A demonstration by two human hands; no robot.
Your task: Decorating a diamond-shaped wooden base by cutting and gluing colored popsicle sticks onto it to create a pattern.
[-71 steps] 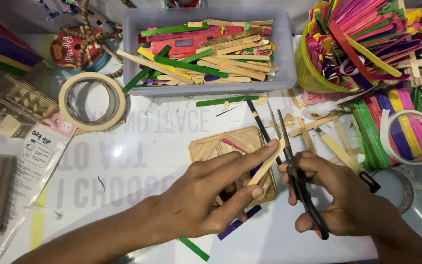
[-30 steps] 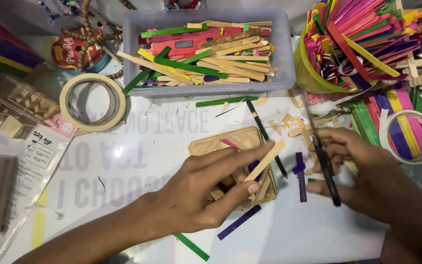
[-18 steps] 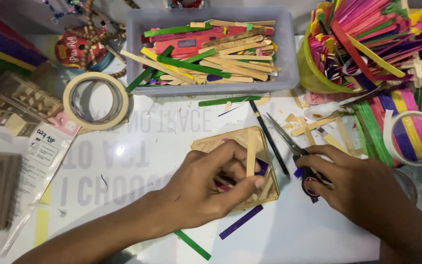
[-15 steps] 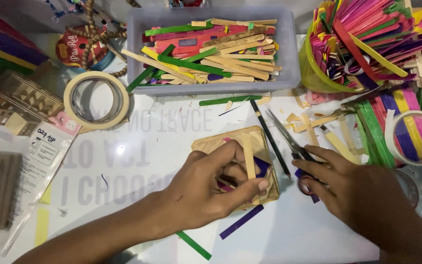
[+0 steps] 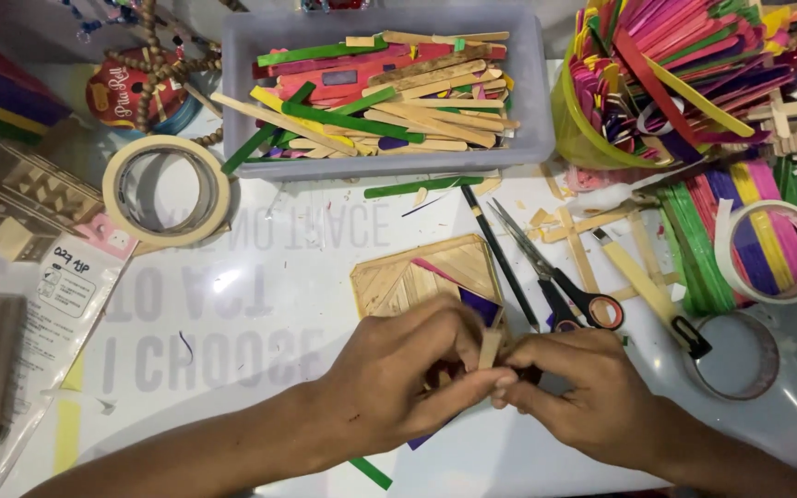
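My left hand (image 5: 408, 378) and my right hand (image 5: 583, 397) meet at the table's front, fingertips together on a short plain wooden stick (image 5: 490, 349) held upright between them. Just behind the hands lies a flat square panel (image 5: 417, 277) of glued wooden sticks with a purple stick and a pink one on it. The hands cover its near part. Black-handled scissors (image 5: 555, 277) lie on the table to the right of the panel, free of my right hand.
A grey tub (image 5: 380, 157) of coloured sticks stands at the back. A yellow-green cup (image 5: 583, 138) of sticks stands at the back right. A tape roll (image 5: 166, 189) lies left, another roll (image 5: 772, 249) right. A craft knife (image 5: 652, 295) and a black pencil (image 5: 500, 258) lie near the scissors.
My right hand has put the scissors down on the table. It has moved left to join my left hand on the short wooden stick, over the panel's near edge.
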